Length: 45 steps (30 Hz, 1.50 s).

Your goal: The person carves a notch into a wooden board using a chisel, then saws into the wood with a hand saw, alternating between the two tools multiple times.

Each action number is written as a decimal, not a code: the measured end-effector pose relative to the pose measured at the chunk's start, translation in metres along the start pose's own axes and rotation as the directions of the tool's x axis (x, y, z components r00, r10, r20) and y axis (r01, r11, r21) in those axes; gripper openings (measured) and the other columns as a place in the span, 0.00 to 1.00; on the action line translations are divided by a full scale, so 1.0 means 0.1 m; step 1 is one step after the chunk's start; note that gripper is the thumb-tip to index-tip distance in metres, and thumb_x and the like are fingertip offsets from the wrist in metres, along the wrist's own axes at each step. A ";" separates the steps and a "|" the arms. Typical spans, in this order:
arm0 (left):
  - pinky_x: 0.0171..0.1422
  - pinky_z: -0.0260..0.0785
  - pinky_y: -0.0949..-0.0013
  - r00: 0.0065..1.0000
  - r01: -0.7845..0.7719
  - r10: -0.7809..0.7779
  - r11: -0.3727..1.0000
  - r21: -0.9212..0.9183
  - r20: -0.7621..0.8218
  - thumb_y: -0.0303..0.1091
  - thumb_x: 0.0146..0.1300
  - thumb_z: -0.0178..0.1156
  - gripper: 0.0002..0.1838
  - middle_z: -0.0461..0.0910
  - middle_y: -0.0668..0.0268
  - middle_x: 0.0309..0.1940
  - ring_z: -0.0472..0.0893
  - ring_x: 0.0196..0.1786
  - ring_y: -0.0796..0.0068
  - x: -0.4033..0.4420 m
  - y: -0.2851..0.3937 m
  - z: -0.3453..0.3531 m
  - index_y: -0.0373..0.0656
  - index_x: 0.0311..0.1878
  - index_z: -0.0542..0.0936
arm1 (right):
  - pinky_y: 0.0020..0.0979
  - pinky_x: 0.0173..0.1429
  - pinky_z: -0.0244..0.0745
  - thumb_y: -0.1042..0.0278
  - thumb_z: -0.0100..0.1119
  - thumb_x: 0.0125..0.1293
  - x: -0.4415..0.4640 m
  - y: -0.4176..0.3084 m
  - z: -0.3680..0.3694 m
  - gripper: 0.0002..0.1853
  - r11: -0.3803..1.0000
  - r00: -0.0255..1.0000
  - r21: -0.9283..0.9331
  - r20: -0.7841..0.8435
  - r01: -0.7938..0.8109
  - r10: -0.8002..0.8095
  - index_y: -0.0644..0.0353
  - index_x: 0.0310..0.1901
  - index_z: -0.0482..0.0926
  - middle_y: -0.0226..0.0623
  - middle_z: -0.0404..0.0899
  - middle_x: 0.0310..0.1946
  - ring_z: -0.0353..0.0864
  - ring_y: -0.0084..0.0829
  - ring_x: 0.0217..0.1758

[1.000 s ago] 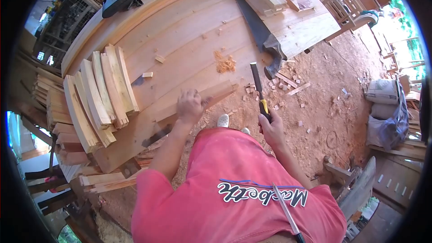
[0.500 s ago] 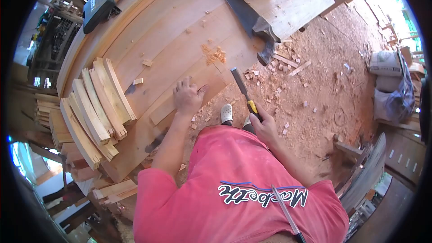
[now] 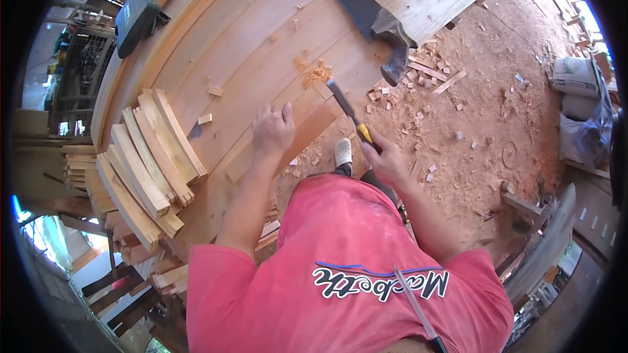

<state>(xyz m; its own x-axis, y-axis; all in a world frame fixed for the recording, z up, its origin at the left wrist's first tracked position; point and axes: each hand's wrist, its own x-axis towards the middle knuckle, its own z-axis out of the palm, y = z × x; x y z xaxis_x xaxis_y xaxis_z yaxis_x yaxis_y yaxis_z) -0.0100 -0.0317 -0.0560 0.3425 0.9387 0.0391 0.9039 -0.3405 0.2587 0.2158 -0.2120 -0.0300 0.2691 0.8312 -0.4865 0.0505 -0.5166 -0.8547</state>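
My left hand [image 3: 273, 129] lies over a flat strip of wood [image 3: 314, 122] along the near edge of the workbench [image 3: 239, 59], its thumb apart from the other fingers. In my right hand [image 3: 387, 160] is a chisel [image 3: 343, 102] with a yellow and black handle, gripped at the handle. The blade points up and left, and its tip is beside a small heap of shavings [image 3: 317, 74] on the bench. Beyond the chisel, a handsaw [image 3: 350, 1] lies with its handle at the bench edge.
Curved wooden slats [image 3: 147, 163] with notched ends are stacked on the left of the bench. A dark tool case [image 3: 136, 18] sits at the far left edge. Offcuts [image 3: 425, 73] and shavings litter the ground. Sacks [image 3: 579, 108] stand at the right.
The chisel has moved left and forward, bringing its tip to the shavings. My left hand has shifted slightly, and its fingers are less spread. The view has turned a little.
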 end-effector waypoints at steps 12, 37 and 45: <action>0.57 0.70 0.46 0.995 0.083 -0.084 0.996 0.008 0.053 0.48 0.77 0.47 0.28 0.81 0.49 0.42 0.80 0.50 0.47 -0.02 0.05 -0.07 0.33 0.35 0.86 | 0.28 0.39 0.72 0.65 0.60 0.73 -0.12 0.23 -0.06 0.27 0.992 0.992 0.018 0.008 0.125 -0.125 0.60 0.72 0.72 0.26 0.77 0.32 0.74 0.21 0.32; 0.46 0.76 0.51 0.432 -0.654 0.871 0.480 -0.584 0.232 0.52 0.71 0.57 0.24 0.84 0.54 0.31 0.86 0.38 0.53 0.16 1.48 0.24 0.45 0.25 0.84 | 0.27 0.43 0.75 0.70 0.55 0.74 -0.19 0.34 -0.28 0.11 0.985 0.989 0.085 0.003 -0.147 0.148 0.65 0.52 0.81 0.30 0.81 0.36 0.76 0.19 0.36; 0.33 0.72 0.58 0.182 -0.741 0.915 -0.113 -0.662 -0.360 0.38 0.60 0.68 0.12 0.79 0.67 0.25 0.80 0.28 0.60 0.21 1.42 0.32 0.45 0.24 0.80 | 0.38 0.61 0.77 0.67 0.57 0.70 -0.32 0.14 -0.19 0.21 0.996 0.990 -0.037 -0.117 -0.084 0.079 0.59 0.64 0.77 0.44 0.85 0.51 0.83 0.32 0.56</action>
<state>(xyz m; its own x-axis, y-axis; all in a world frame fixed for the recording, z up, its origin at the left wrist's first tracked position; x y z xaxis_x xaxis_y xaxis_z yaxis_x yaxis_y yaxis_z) 0.1336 -0.0615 -0.0493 0.7973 -0.1215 0.5913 -0.5254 -0.6218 0.5808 0.2259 -0.2495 -0.0234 0.3833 0.7578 -0.5281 0.0632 -0.5919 -0.8035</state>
